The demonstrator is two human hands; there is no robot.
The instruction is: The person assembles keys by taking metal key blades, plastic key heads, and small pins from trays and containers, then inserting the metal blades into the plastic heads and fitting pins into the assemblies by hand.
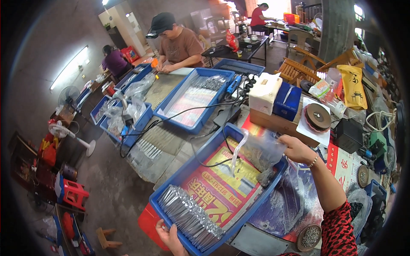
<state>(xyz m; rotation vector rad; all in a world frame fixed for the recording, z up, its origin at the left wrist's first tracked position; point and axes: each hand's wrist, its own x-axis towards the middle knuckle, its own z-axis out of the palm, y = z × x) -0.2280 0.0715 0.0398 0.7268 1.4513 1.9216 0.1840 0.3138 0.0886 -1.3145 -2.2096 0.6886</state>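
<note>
A blue plastic tray (250, 216) lies at a slant in front of me, its bottom lined with red and yellow printed sheet. Thin silvery metal rods (188, 215) are stacked side by side at its near left end. My left hand (171, 239) is closed on the tray's near left edge, thumb against the outer wall. At the far right end, my right hand (297, 149) pinches a clear plastic bag (267, 147), which hangs over the tray. Small dark pieces (265, 176) lie in the corner under the bag; their kind is unclear.
Another blue tray (188, 123) with metal parts lies beyond, black cables crossing it. Bags fill a blue bin (141, 128) at left. A tissue pack (265, 91), a blue box (287, 100) and a round dish of small parts (308, 238) stand at right. A co-worker (181, 47) sits opposite.
</note>
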